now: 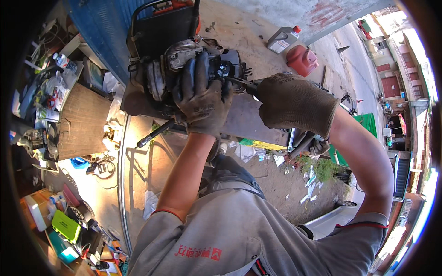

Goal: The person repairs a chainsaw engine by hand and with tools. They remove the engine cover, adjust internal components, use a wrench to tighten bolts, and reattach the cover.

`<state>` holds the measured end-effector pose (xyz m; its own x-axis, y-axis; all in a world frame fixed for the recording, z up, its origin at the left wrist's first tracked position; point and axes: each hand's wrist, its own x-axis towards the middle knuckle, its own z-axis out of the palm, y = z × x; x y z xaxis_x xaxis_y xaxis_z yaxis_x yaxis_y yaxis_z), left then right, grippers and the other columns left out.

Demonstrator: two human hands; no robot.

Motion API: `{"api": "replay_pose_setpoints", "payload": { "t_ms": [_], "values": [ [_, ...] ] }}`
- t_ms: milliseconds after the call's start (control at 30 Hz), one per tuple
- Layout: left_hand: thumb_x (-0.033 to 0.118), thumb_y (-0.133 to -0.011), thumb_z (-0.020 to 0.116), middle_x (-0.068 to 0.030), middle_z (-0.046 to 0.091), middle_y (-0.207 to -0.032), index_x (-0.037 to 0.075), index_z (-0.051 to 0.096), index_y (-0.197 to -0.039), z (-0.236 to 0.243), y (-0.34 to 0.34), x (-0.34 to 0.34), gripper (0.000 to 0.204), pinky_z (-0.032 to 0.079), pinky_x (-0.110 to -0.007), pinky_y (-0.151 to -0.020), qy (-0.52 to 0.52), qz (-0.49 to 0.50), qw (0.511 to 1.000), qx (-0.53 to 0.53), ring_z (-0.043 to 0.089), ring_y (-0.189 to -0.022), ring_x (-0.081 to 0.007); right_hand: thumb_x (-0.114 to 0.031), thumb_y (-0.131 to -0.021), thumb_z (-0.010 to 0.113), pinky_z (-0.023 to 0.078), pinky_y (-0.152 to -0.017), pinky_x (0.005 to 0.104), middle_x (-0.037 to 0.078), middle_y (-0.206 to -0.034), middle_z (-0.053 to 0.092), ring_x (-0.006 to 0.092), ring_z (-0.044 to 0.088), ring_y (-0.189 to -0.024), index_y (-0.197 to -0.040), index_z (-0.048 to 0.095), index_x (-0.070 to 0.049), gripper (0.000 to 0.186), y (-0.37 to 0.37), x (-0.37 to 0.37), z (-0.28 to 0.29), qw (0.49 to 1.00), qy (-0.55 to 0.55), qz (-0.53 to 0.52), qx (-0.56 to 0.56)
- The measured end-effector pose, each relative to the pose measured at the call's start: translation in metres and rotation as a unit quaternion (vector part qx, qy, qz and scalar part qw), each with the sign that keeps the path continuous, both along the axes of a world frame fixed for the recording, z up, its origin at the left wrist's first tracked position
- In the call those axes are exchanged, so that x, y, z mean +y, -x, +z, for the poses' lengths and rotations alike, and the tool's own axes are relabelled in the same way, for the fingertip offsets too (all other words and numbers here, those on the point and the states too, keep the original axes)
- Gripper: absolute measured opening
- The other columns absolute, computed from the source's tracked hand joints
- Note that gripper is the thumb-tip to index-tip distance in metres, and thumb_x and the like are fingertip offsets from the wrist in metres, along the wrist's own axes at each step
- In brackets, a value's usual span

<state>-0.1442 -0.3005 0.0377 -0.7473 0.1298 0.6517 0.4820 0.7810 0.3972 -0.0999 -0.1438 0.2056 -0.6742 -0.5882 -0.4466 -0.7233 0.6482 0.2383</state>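
Note:
A small engine (183,54) with a metal housing and black parts stands on the workbench at the upper middle. My left hand (202,99), in a brown glove with dark fingers, grips the engine from the near side, its fingers draped over the housing. From the right, my right hand (294,101), in a similar glove, is closed on a dark hand tool (247,86) that looks like pliers. The tool's slim end points at the black part (224,69) on the engine's right side, close to my left thumb. Exactly where its tip touches cannot be made out.
Behind the engine stands a black-framed machine (163,27). A grey bottle (282,39) and a red jug (302,60) are at the far right. Cluttered shelves and a wooden board (85,120) fill the left. Paper scraps (311,186) litter the ground.

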Motion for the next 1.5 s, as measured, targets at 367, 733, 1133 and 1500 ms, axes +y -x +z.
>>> {"api": "replay_pose_setpoints", "payload": {
  "t_ms": [367, 733, 1133, 1500],
  "values": [
    [0.037, -0.077, 0.079, -0.0042, 0.052, -0.156, 0.021, 0.077, -0.080, -0.007, 0.001, 0.001, 0.017, 0.039, -0.054, -0.109, -0.019, -0.022, 1.000, -0.009, 0.047, -0.142, -0.0321, -0.012, -0.075, 0.064, 0.057, -0.077, 0.0470, 0.024, -0.088, 0.070, 0.0406, 0.071, -0.089, -0.087, 0.071, 0.003, 0.020, 0.012, -0.022, 0.004, 0.955, 0.119, -0.260, -0.078],
    [0.036, -0.077, 0.080, -0.0036, 0.053, -0.155, 0.022, 0.081, -0.082, -0.002, 0.002, -0.003, 0.015, 0.042, -0.055, -0.109, 0.004, -0.024, 1.000, -0.012, 0.048, -0.140, -0.0349, -0.004, -0.083, 0.057, 0.058, -0.072, 0.0492, 0.024, -0.086, 0.071, 0.0409, 0.071, -0.082, -0.114, 0.072, -0.001, 0.035, -0.004, 0.039, -0.050, 0.916, 0.200, -0.343, -0.057],
    [0.040, -0.081, 0.076, -0.0028, 0.052, -0.156, 0.022, 0.079, -0.083, -0.007, 0.003, -0.003, 0.018, 0.034, -0.054, -0.109, -0.018, -0.023, 0.999, -0.015, 0.045, -0.144, -0.0299, -0.009, -0.084, 0.054, 0.057, -0.083, 0.0490, 0.026, -0.088, 0.071, 0.0406, 0.071, -0.090, -0.098, 0.071, 0.004, 0.025, -0.010, -0.001, -0.015, 0.906, 0.085, -0.406, -0.088],
    [0.038, -0.074, 0.083, -0.0051, 0.051, -0.157, 0.021, 0.080, -0.081, -0.002, 0.002, -0.002, 0.019, 0.043, -0.054, -0.108, -0.005, -0.017, 1.000, -0.024, 0.047, -0.142, -0.0361, -0.010, -0.077, 0.061, 0.058, -0.081, 0.0463, 0.024, -0.088, 0.071, 0.0401, 0.071, -0.089, -0.088, 0.072, 0.003, 0.021, 0.005, -0.019, 0.002, 0.981, 0.019, -0.185, -0.057]
  ]
}}
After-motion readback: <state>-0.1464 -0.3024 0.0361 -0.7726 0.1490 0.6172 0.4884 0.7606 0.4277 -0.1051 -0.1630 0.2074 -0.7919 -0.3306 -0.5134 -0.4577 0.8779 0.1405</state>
